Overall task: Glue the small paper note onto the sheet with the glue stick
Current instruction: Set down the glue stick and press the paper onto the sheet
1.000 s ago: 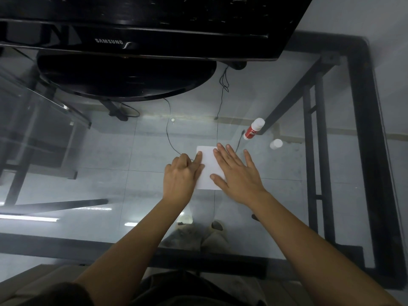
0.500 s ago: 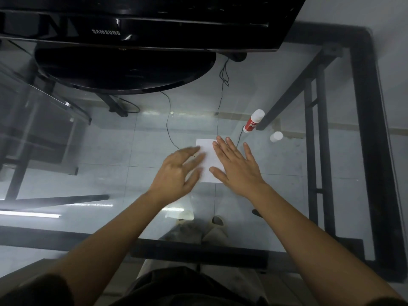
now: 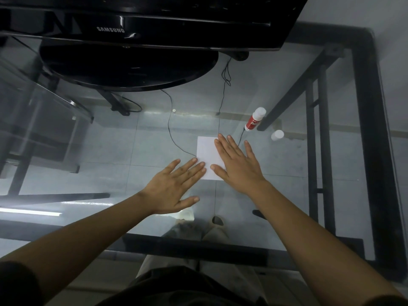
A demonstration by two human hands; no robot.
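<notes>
Two bare hands on a glass table, seen from the head camera. Biggest item: black monitor with its round base standing on the far side of the glass. Dark metal frame runs along the table's right side and far corner. Thin black cable trails from behind the monitor toward the paper.

White sheet lies flat near the table's middle. Right hand is flat, palm down, fingers spread, covering the sheet's right part. Left hand also flat and spread, gripping nothing, fingertips touching the sheet's lower left edge, palm on bare glass. Small note not separately distinguishable; cannot tell if it sits under the right hand.

Glue stick, red label with white ends, stands tilted on the glass just beyond the sheet's far right corner, apart from both hands. Its white cap stands to the right of it, separate.
</notes>
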